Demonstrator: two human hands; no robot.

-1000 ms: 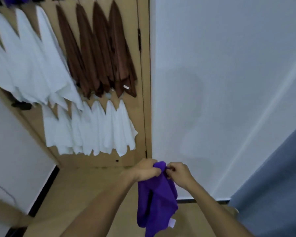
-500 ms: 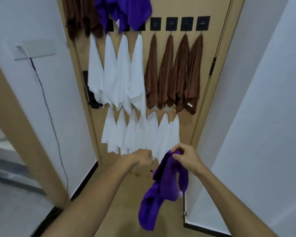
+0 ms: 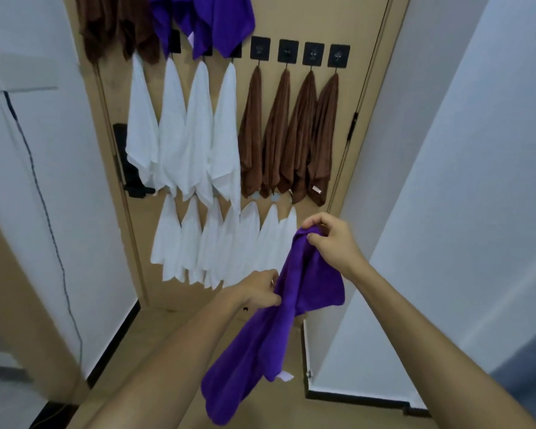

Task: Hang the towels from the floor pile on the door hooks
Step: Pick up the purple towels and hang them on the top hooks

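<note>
Your right hand (image 3: 331, 243) pinches the top corner of the purple towel (image 3: 279, 329) between thumb and curled fingers, holding it up in front of the door (image 3: 310, 20). Your left hand (image 3: 257, 291) grips the towel's left edge lower down, fingers curled into the cloth. The towel hangs long and narrow, its long axis slanting from the pinched corner at upper right down toward the near left, with the loose end lowest and a small white tag (image 3: 284, 376) showing near the bottom right edge.

On the door beyond, four black hooks (image 3: 300, 52) each carry a brown towel (image 3: 287, 134) on the right. To their left hang four white towels (image 3: 183, 131), and a lower row of white towels (image 3: 223, 246) hangs just behind your hands. More purple towels (image 3: 217, 20) and brown ones hang along the top. A black handle (image 3: 130, 168) sits at the door's left edge.
</note>
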